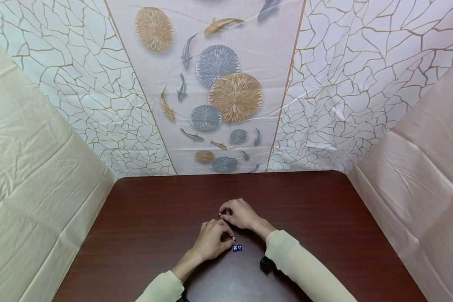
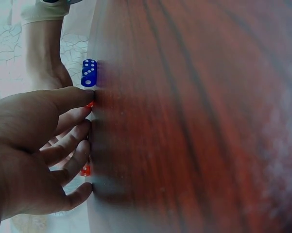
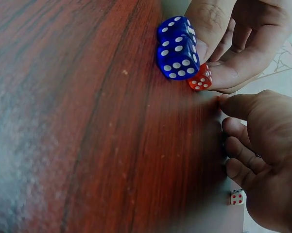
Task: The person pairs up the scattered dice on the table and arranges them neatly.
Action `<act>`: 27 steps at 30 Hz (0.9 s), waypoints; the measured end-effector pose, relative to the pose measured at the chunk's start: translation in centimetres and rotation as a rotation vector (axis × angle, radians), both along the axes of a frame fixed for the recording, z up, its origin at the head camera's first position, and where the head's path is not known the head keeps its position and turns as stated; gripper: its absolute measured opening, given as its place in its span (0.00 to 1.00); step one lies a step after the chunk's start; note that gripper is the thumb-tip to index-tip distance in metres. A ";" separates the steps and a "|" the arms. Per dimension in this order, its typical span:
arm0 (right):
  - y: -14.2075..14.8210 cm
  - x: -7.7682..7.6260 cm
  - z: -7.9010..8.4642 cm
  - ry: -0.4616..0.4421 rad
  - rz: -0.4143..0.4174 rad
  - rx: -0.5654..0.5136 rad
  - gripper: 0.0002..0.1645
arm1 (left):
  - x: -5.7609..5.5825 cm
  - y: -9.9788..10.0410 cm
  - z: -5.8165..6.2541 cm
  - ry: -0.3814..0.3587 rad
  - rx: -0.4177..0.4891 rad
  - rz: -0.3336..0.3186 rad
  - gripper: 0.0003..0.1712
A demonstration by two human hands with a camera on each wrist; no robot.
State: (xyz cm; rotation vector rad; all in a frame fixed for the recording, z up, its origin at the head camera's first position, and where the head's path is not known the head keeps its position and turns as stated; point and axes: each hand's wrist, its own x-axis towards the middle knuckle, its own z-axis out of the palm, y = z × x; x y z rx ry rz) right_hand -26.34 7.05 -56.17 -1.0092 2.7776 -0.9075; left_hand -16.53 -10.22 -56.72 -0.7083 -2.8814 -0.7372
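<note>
Near the middle of the table, my left hand [image 1: 211,240] pinches a red die [image 3: 200,79] between thumb and finger, down at the tabletop. Two blue dice [image 1: 237,248] sit side by side close to its thumb. A little farther forward, my right hand [image 1: 242,214] has thumb and index finger around another red die [image 1: 219,214]; that red die [image 2: 85,170] also shows past the left fingers in the left wrist view. By the right hand's little-finger side, a white die with red pips [image 3: 237,197] appears in the right wrist view; the head view does not show it.
The dark red-brown wooden table [image 1: 154,201] has rounded far corners. A patterned cloth backdrop [image 1: 219,84] stands behind it, with plain cream cloth walls [image 1: 34,188] at either side. A black wrist device [image 1: 267,264] hangs under the right sleeve.
</note>
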 end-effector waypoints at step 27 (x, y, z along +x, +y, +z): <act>1.3 0.6 0.1 -0.034 -0.049 -0.103 0.03 | 0.3 0.1 0.3 0.002 0.010 -0.003 0.03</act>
